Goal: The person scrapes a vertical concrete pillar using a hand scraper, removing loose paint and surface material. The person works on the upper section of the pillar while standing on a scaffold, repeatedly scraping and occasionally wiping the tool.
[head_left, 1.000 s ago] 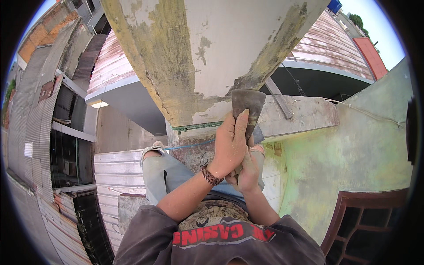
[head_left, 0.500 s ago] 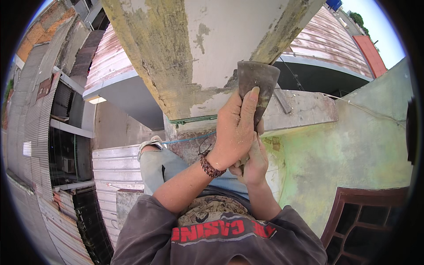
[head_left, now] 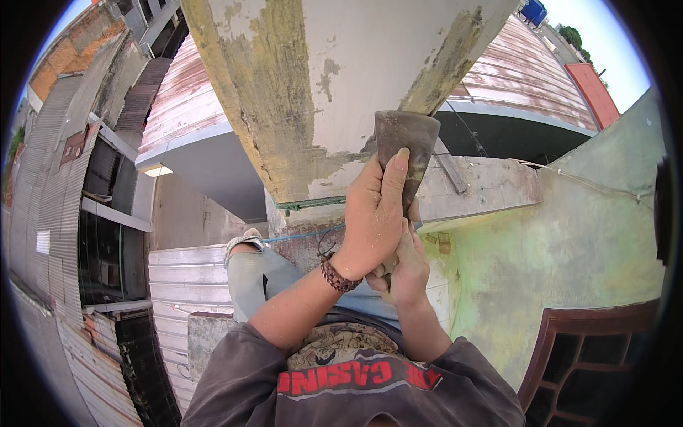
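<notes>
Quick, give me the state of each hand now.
Left hand: closed over the scraper, fingers laid flat along its blade.
Right hand: closed on the scraper's lower end, below the left hand.

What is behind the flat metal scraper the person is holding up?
Behind the scraper is a white wall with peeling, yellow-stained paint. The left hand and right hand cover the scraper's handle, so it cannot be seen, nor the wall patch under the blade.

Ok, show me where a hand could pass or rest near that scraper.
Bare concrete ledge right of the scraper, before the green wall. Crowded at the handle: left hand and right hand stacked together.
</notes>
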### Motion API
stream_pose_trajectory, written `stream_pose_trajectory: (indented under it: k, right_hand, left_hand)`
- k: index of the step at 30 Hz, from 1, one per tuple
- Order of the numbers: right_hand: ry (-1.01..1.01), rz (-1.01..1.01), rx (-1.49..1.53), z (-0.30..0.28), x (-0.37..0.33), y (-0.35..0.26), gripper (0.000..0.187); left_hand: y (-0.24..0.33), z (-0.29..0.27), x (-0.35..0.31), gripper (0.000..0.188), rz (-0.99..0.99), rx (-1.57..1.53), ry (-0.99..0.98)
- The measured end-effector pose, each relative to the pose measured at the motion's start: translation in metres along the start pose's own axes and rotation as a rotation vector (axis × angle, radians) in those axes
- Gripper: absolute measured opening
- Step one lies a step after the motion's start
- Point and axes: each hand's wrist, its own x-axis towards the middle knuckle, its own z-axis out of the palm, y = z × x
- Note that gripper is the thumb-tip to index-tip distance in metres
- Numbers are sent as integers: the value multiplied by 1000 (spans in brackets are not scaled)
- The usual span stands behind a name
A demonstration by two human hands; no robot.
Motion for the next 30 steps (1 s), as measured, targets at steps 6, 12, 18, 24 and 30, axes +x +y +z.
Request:
stream_pose_trajectory:
  k: [6, 12, 18, 24, 30]
  right_hand:
    - [-17, 12, 4, -6, -6, 14, 35]
    - [-44, 11, 21, -9, 0, 5, 35]
    - [-3, 9, 9, -14, -3, 14, 35]
    - [28, 36, 38, -5, -7, 0, 34]
    - [29, 29, -52, -3, -5, -8, 40]
  left_hand:
    - [-17, -6, -7, 31, -7, -11, 20]
    - [21, 3, 3, 30, -48, -59, -16]
    - [-10, 4, -12, 30, -38, -42, 76]
    - [-16, 5, 3, 30, 161, 52, 59]
    - [16, 12, 2, 29, 3, -102, -14]
